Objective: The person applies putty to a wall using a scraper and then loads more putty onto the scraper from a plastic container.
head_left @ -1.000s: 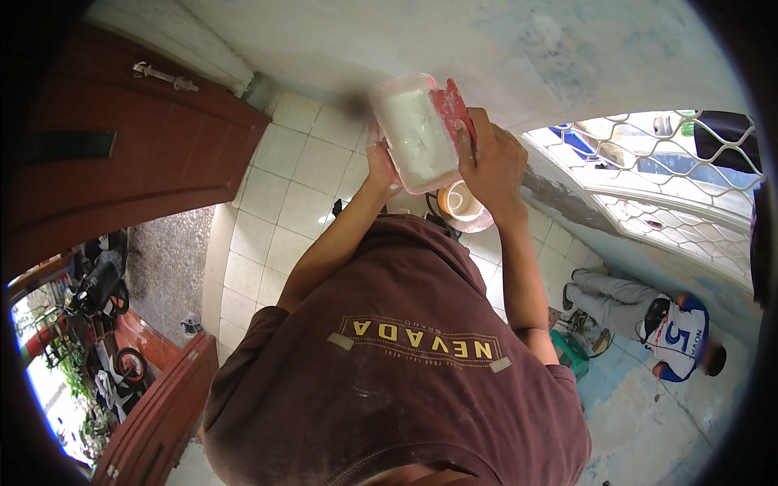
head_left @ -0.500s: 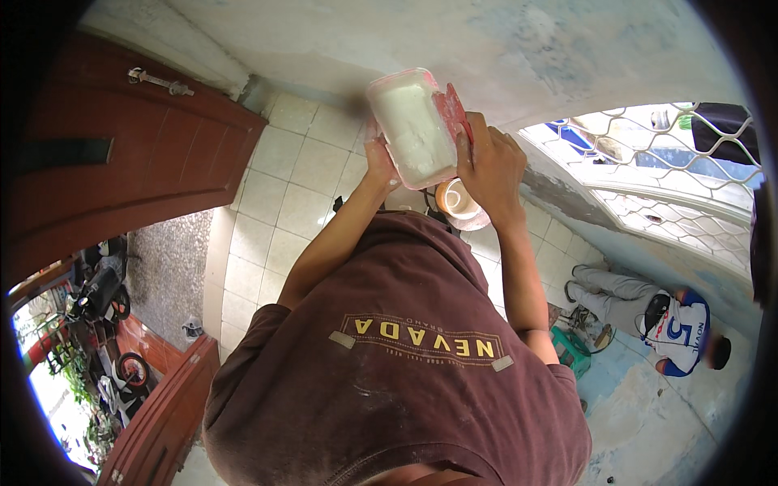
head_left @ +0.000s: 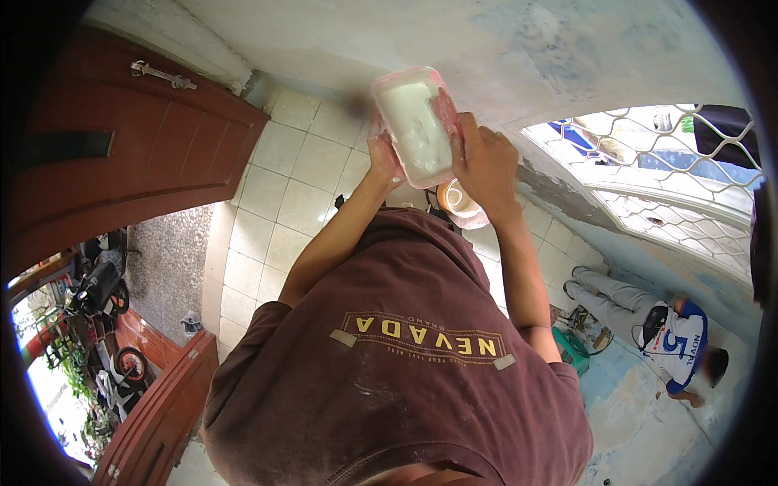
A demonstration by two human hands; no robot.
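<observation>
A pinkish rectangular tub (head_left: 389,78) of smooth white putty (head_left: 413,113) is held up in front of my chest. My left hand (head_left: 382,159) is closed around its left side, with white smears on the fingers. Closed on a red putty scraper (head_left: 443,109), my right hand (head_left: 486,166) is at the tub's right side. The scraper's blade lies inside the right edge, against the putty, which has dents and ridges near its middle. Part of the scraper is hidden behind my fingers.
Below the tub, an orange-and-white round container (head_left: 459,199) stands on the tiled floor (head_left: 301,166). A patchy wall (head_left: 486,49) rises ahead. At right are a grille window (head_left: 677,174) and another person (head_left: 681,340) by the wall. A brown door (head_left: 154,146) stands at left.
The scraper has moved left and inward over the tub, and the putty surface is more marked. The tub is slightly turned. At right, the other person's arm now reaches out.
</observation>
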